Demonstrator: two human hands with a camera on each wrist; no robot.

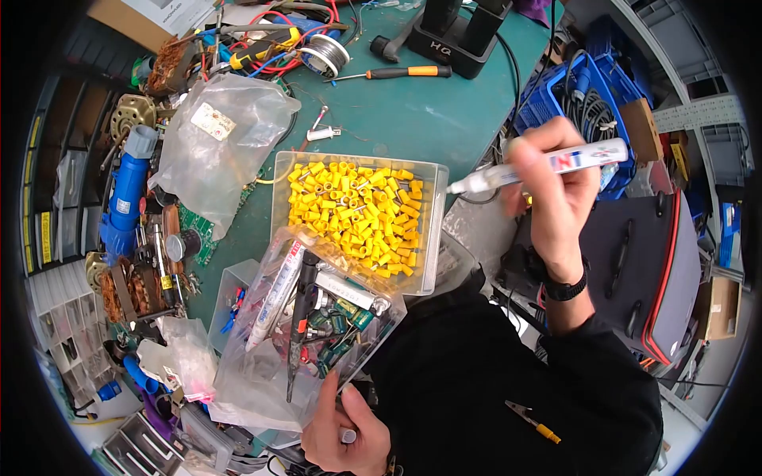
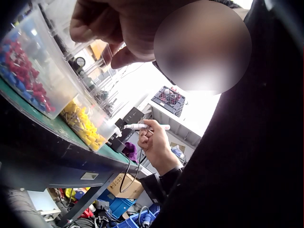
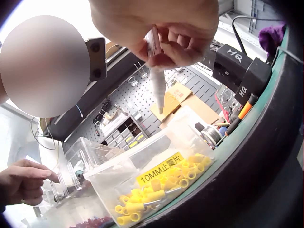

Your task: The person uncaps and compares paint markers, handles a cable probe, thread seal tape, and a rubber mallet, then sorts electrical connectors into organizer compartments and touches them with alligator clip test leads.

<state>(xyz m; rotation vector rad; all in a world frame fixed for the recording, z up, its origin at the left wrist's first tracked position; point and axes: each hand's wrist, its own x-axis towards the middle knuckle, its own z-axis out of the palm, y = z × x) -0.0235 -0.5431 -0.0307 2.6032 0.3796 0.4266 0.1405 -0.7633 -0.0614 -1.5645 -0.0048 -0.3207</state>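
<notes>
My right hand grips a white paint marker, its pale narrow end pointing left over the edge of a clear bin of yellow crimp caps. At the lower middle, my left hand holds the near edge of a clear plastic box between thumb and finger. A small white cylinder shows among its curled fingers. Inside that box lie another marker, a black pen-like tool and green parts. In the right wrist view, the marker points down above the yellow-labelled bin.
Left of the bins lie a cloudy plastic bag, a blue connector and a circuit board. Toward the back are a solder spool, an orange screwdriver and a black HQ charger. Blue crates stand right.
</notes>
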